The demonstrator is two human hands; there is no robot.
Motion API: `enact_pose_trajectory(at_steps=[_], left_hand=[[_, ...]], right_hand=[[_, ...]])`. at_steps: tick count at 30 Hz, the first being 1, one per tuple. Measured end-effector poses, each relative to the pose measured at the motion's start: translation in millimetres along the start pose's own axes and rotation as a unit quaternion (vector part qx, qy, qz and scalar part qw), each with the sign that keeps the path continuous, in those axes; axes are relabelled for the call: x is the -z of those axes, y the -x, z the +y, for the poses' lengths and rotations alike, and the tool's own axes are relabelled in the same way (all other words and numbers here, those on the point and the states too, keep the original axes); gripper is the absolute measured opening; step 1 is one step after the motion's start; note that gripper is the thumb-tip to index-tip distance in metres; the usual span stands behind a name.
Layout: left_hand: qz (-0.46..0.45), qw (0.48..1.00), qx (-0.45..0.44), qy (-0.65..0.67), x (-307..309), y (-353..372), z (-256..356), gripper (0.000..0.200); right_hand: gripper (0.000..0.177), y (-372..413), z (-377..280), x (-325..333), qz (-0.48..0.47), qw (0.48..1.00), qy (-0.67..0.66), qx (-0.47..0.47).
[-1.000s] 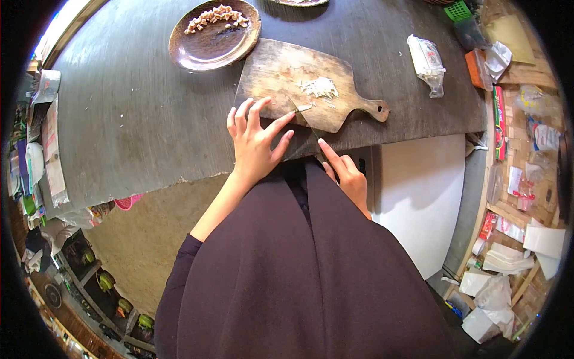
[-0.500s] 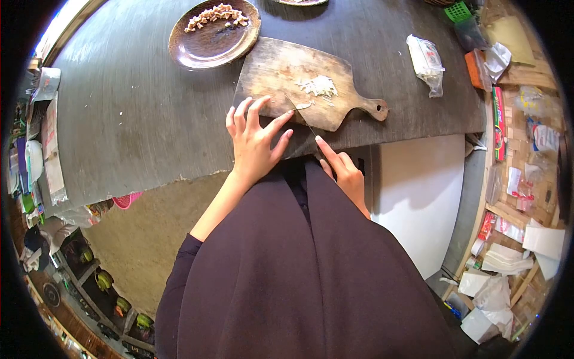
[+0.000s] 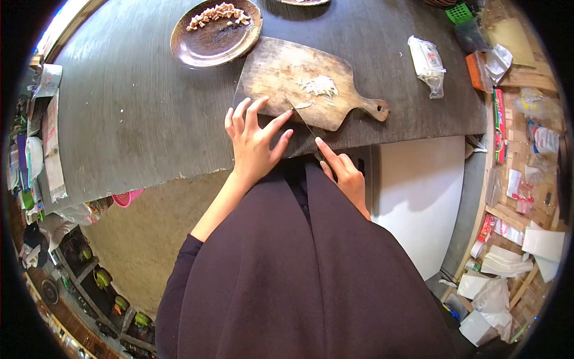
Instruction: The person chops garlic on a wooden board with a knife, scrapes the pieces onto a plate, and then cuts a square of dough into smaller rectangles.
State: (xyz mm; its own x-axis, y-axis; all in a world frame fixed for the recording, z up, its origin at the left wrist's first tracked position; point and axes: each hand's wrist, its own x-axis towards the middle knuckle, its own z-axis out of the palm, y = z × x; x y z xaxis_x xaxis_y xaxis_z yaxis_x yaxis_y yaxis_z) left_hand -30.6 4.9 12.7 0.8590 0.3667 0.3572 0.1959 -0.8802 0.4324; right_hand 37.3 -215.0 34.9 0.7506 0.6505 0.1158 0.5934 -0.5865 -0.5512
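Hands: two are seen, both bare; dark sleeves are worn.
Knife count: one knife (image 3: 307,125), its blade laid slantwise across the near edge of the board, tip towards the upper left.
Board count: one cutting board (image 3: 278,66), set on the dark table (image 3: 143,107), handle turned to the right.
White pieces: one loose heap of chopped white pieces (image 3: 320,86) is spread mid-board, too many to be counted; one pale slice (image 3: 304,105) is lying just beside the blade.
Left hand: the left hand (image 3: 256,142) is held palm down at the board's near left corner, fingers spread, index fingertip near the slice; whether the slice is pressed cannot be told.
Right hand: the right hand (image 3: 348,178) is closed around the knife's mostly hidden handle, index finger stretched forward along it.
Plates: two; diced brown pieces (image 3: 218,15) are held in the brown plate (image 3: 209,51); the second plate (image 3: 306,4) is cut off by the frame.
Package: one wrapped package (image 3: 426,63) is placed right of the board.
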Motion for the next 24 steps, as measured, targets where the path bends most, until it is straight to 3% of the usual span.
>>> enact_pose_trajectory(at_steps=[12, 19, 21, 24], left_hand=[[0.001, 1.000, -0.001, -0.005, -1.5, -2.2, 0.5, 0.039], [-0.002, 1.000, -0.019, 0.020, -8.1, -21.6, 6.1, 0.037], [0.047, 0.999, -0.001, 0.027, -4.3, -28.9, 3.6, 0.036], [0.102, 0.994, 0.039, 0.030, 3.5, -35.1, -7.8, 0.033]], right_hand=[[0.058, -6.5, -2.2, 2.3, -0.005, 1.000, -0.001, -0.006], [0.052, -23.2, 12.0, 43.0, 0.057, 0.992, -0.107, 0.023], [0.053, -21.8, 17.8, 54.4, -0.034, 0.996, -0.081, 0.011], [0.055, -19.4, 21.0, 53.8, -0.055, 0.996, -0.069, 0.027]])
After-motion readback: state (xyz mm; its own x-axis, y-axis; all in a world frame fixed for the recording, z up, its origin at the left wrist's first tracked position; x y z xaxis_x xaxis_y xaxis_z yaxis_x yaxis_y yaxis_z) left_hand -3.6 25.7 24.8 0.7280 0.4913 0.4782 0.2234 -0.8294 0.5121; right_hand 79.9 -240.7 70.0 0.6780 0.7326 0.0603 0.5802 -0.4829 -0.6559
